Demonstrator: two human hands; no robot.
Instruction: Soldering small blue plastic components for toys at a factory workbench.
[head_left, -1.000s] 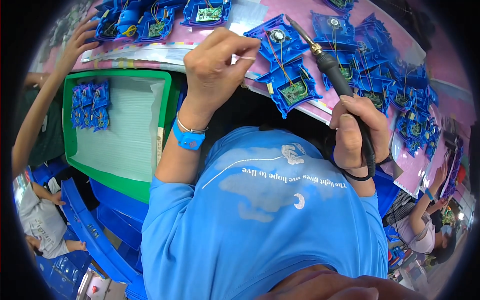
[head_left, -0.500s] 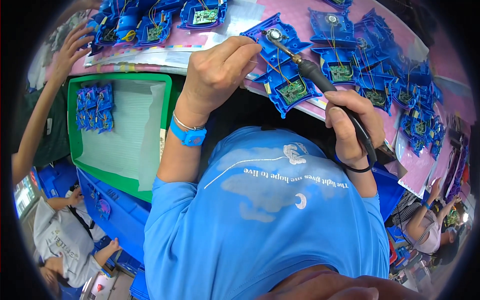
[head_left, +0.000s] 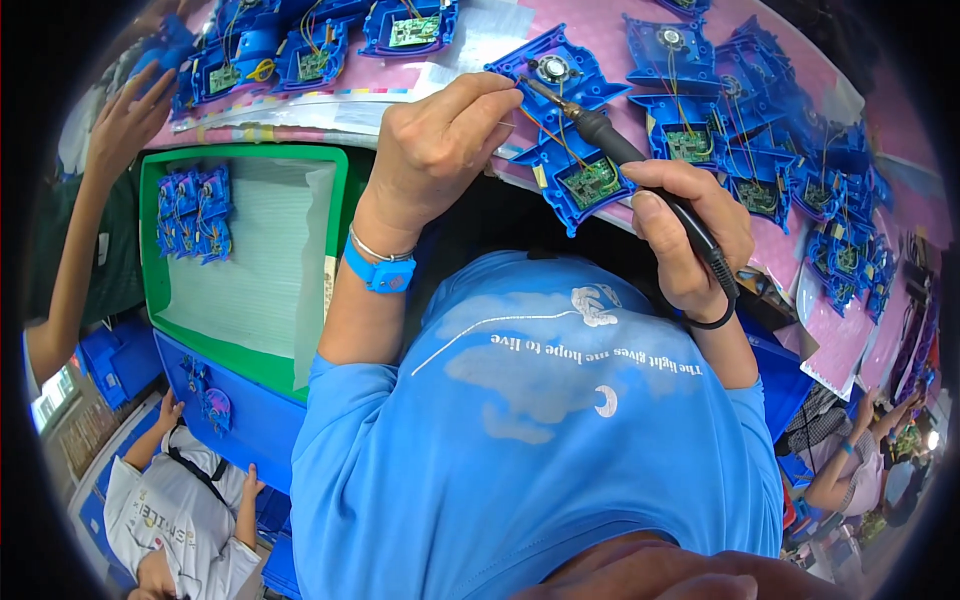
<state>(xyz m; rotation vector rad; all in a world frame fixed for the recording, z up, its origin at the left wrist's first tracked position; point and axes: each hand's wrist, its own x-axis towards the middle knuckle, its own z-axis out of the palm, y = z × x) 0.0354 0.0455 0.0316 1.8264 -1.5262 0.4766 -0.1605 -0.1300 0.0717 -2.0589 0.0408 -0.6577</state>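
Observation:
My right hand [head_left: 690, 230] grips a black soldering iron [head_left: 610, 145]. The iron's tip rests by the round metal speaker [head_left: 553, 68] in an open blue plastic housing [head_left: 560, 110], which lies on the pink table top [head_left: 600, 30]. A green circuit board [head_left: 590, 185] sits in the near half of this housing, joined by thin orange wires. My left hand [head_left: 440, 140] is pinched on a thin wire just left of the iron's tip, touching the housing's edge. A blue band [head_left: 380, 275] is on my left wrist.
Many more open blue housings with green boards [head_left: 760, 150] cover the table to the right and along the far side [head_left: 300, 50]. A green tray [head_left: 250, 350] at my left holds several blue parts [head_left: 195, 215]. Another person's hand [head_left: 130, 110] reaches in at the upper left. Blue crates [head_left: 230, 410] and a seated person [head_left: 170, 510] are below.
The soldering iron's tip has swung left from the housing's right side to the speaker. My left hand has shifted a little to meet it. The other person's hand has moved lower.

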